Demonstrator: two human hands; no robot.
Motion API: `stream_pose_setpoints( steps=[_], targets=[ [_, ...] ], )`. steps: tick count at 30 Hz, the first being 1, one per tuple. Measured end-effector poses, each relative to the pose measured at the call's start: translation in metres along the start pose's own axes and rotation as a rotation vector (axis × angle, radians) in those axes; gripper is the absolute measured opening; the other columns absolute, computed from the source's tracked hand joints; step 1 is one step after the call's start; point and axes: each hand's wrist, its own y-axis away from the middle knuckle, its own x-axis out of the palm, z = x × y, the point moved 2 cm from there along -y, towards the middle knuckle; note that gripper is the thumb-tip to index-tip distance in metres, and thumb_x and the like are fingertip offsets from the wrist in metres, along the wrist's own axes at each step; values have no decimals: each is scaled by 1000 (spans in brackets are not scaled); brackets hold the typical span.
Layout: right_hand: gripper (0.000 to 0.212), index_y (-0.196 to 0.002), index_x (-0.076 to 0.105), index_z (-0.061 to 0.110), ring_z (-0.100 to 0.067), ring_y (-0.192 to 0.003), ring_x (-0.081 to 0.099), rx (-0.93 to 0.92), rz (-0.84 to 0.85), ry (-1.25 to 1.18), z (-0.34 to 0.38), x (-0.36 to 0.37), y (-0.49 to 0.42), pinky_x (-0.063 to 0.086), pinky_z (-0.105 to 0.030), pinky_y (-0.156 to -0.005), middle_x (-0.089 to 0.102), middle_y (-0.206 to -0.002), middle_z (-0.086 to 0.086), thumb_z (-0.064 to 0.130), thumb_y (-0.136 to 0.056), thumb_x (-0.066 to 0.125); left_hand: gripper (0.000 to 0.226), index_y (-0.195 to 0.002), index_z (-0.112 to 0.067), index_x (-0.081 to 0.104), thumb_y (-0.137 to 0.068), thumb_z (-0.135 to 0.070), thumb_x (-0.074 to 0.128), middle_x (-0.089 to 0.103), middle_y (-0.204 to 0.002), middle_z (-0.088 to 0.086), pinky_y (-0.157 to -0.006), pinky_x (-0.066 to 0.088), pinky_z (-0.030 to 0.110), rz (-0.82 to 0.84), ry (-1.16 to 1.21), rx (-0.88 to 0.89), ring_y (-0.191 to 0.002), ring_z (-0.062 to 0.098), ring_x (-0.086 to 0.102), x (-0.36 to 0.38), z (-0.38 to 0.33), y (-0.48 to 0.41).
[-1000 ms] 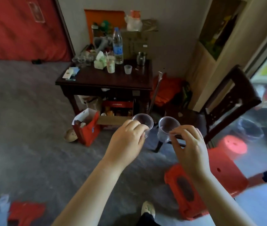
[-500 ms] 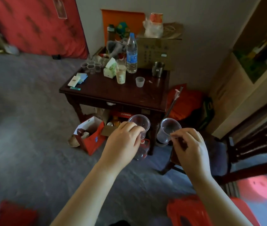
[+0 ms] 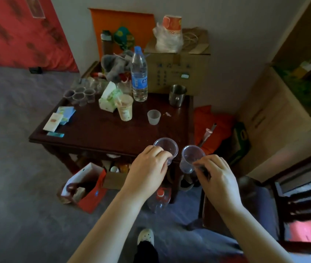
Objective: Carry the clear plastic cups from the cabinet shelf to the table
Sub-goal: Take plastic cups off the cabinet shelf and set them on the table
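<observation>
My left hand (image 3: 147,169) grips a clear plastic cup (image 3: 167,148) by its side, held upright over the near edge of the dark wooden table (image 3: 101,133). My right hand (image 3: 217,177) pinches a second clear plastic cup (image 3: 191,156) at its rim, just off the table's near right corner. A cluster of several clear cups (image 3: 79,94) stands at the table's far left. One frosted small cup (image 3: 153,117) stands alone near the table's middle.
On the table are a water bottle (image 3: 139,74), a paper cup (image 3: 125,108), a tissue pack (image 3: 108,98), a metal mug (image 3: 177,94) and cards (image 3: 59,118). A cardboard box (image 3: 177,71) is behind. A dark chair (image 3: 293,202) stands right; a red bag (image 3: 86,188) and a bottle (image 3: 159,200) are on the floor.
I have walked closer to the table: it now fills the view and both held cups have come up to its near edge. Grips are unchanged.
</observation>
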Motion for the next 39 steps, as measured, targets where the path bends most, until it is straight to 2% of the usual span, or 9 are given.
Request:
stream_pose_setpoints(
  steps=[5, 10, 16, 20, 25, 28, 30, 39],
  targets=[
    [12, -93, 68, 15, -15, -88, 57, 71, -1, 25, -23, 34, -57, 50, -27, -68, 62, -93, 3, 13, -81, 69, 17, -98, -16, 66, -83, -8, 63, 63, -91, -3, -66, 49, 25, 93, 46, 22, -89, 15, 57, 28, 46, -63],
    [15, -93, 66, 15, -12, -84, 58, 100, 26, 45, -48, 62, -85, 45, -19, -63, 61, -92, 3, 12, -79, 70, 20, -100, -19, 66, -82, -9, 64, 66, -91, -4, -64, 48, 25, 199, 48, 38, -88, 15, 59, 60, 74, -100],
    [14, -92, 62, 15, -18, -82, 61, 109, 107, 54, -91, 96, -131, 50, -31, -56, 64, -91, 1, 11, -80, 69, 20, -101, -17, 66, -83, -8, 62, 68, -94, -1, -65, 52, 32, 247, 49, -25, -91, 18, 60, 100, 103, -149],
    [12, -90, 61, 17, -14, -76, 58, 119, 196, 41, -123, 116, -171, 41, -23, -53, 62, -89, 4, 11, -82, 66, 18, -97, -17, 67, -83, -9, 61, 68, -92, 0, -67, 51, 33, 292, 38, -70, -90, 18, 59, 129, 119, -182],
    [11, -90, 60, 18, -10, -80, 55, 159, 282, 4, -163, 147, -211, 28, -9, -56, 61, -89, 6, 11, -83, 64, 17, -95, -15, 68, -82, -7, 60, 68, -89, 1, -63, 50, 33, 313, 21, -140, -84, 19, 60, 168, 136, -215],
    [10, -93, 60, 18, -11, -84, 55, 174, 341, -55, -185, 169, -224, 44, -23, -58, 60, -92, 5, 13, -85, 60, 18, -96, -14, 67, -83, -7, 57, 68, -91, 1, -64, 51, 35, 326, 18, -190, -85, 19, 60, 190, 148, -226],
    [10, -94, 59, 17, -12, -84, 56, 172, 362, -68, -197, 182, -229, 49, -30, -61, 60, -93, 4, 12, -85, 60, 18, -96, -14, 67, -83, -6, 56, 68, -92, 1, -64, 52, 35, 327, 12, -235, -85, 19, 60, 202, 154, -231],
    [11, -94, 60, 14, -18, -84, 59, 135, 399, -69, -221, 213, -236, 51, -33, -58, 61, -94, -1, 10, -84, 62, 24, -98, -16, 65, -80, -1, 60, 67, -92, 0, -60, 50, 30, 309, 2, -304, -85, 19, 60, 228, 164, -241]
  ],
)
